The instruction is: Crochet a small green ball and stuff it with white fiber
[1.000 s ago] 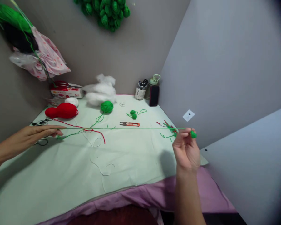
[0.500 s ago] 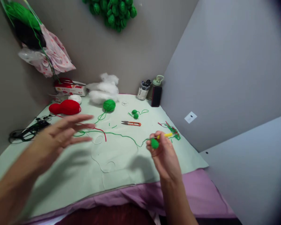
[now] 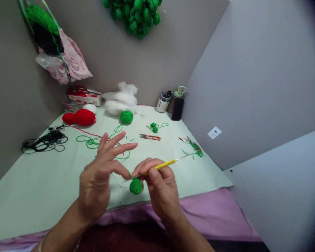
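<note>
My right hand (image 3: pixel 161 185) grips a crochet hook (image 3: pixel 166 164) with a yellow handle, its metal tip pointing left. A small green crocheted ball (image 3: pixel 135 186) hangs just under the hook's shaft, at the right hand's fingertips. My left hand (image 3: pixel 101 173) is raised on the left, several fingers spread apart. Its index fingertip reaches the top of the ball by the hook; whether it catches a strand of yarn there I cannot make out. Green yarn (image 3: pixel 90 142) lies in loops on the table behind the left hand.
A green yarn ball (image 3: pixel 126 117), orange thread snips (image 3: pixel 150 137) and two small green balls (image 3: pixel 154 127) lie farther back. White stuffing (image 3: pixel 122 99), red yarn (image 3: pixel 80 117) and black cord (image 3: pixel 46 140) are around them. Yarn scraps (image 3: pixel 195 148) lie right, a phone (image 3: pixel 177 109) behind.
My left hand has come right and down, up to the crocheted ball. My right hand has moved left and nearer with the hook and ball, and the hook now shows along its length.
</note>
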Tool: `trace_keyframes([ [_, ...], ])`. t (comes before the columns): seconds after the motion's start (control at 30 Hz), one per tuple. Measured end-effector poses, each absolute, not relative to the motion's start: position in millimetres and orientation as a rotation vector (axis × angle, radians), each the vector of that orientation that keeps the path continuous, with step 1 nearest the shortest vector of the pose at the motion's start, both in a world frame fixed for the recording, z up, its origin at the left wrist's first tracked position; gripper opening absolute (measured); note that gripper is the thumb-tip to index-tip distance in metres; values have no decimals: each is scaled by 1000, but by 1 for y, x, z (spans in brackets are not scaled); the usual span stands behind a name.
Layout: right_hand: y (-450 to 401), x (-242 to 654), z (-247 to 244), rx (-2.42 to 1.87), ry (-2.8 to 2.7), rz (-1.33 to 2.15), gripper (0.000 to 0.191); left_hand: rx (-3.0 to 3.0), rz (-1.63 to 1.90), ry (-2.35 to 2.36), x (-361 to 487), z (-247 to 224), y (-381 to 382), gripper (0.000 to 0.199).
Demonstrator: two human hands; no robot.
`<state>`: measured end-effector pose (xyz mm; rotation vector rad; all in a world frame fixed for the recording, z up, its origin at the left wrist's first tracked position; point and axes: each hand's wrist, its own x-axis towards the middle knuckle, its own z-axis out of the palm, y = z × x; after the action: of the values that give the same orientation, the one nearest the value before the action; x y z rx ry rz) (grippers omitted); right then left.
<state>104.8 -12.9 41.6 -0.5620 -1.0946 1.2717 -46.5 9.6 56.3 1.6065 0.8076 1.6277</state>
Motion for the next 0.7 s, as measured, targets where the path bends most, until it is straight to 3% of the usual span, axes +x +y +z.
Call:
trace_keyframes([
  [0.1, -10, 109, 39, -619, -1116, 1162, 22, 1739, 1563, 935, -44, 37, 3, 43],
  [0.27, -10, 118, 27, -706, -1238, 940, 20, 1172, 1202, 878, -34, 26, -6, 31],
  [0.5, -15, 127, 10, -767, -1214, 899, 18, 813, 1076, 652, -19, 27, -13, 47],
  [0.7, -11, 129, 7, -726, -998, 1086, 18, 794, 1098, 710, -17, 21, -10, 39],
])
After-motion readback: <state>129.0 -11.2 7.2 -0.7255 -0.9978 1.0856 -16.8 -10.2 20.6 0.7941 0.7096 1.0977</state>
